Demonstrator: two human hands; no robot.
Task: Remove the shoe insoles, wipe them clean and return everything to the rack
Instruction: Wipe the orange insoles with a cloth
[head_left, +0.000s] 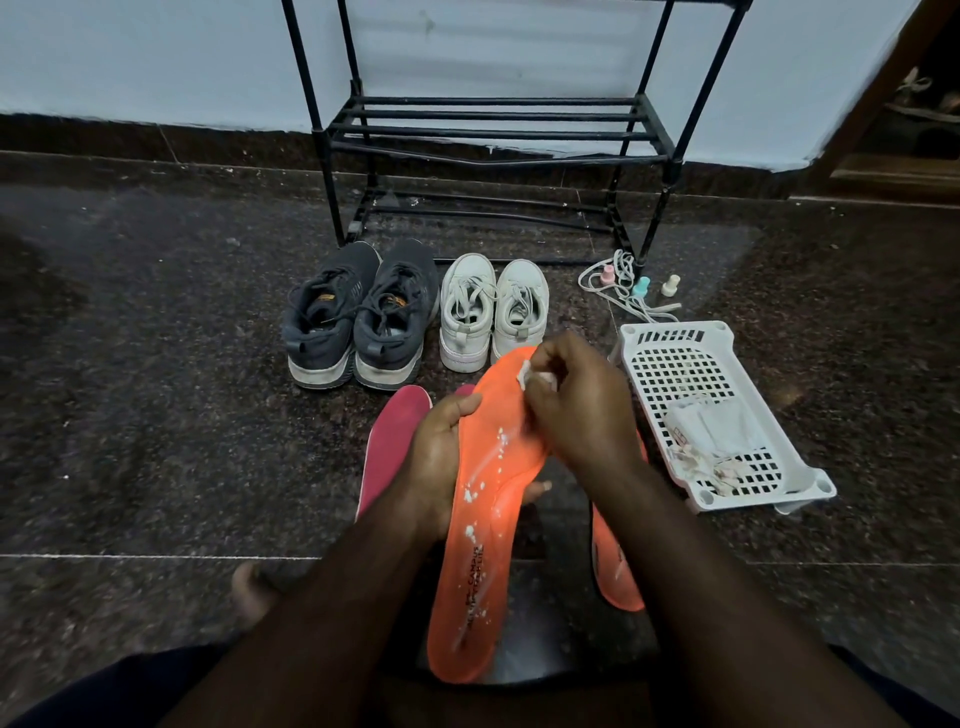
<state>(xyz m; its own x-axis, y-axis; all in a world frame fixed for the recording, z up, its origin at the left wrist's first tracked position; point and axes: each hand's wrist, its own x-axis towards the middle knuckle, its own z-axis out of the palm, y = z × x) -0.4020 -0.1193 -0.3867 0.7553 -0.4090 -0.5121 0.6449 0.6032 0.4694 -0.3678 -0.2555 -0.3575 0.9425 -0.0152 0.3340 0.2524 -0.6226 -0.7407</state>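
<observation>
Bare forearms, no sleeves — dark navy garment (130, 691) over the lap.

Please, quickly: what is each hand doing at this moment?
Left hand: grips the orange insole from below.
Right hand: pinches a white wipe against that insole.

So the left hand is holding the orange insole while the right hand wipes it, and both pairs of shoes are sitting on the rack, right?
Not quite. In the head view the dark shoes and white shoes stand on the floor before the rack. The rest holds.
</observation>
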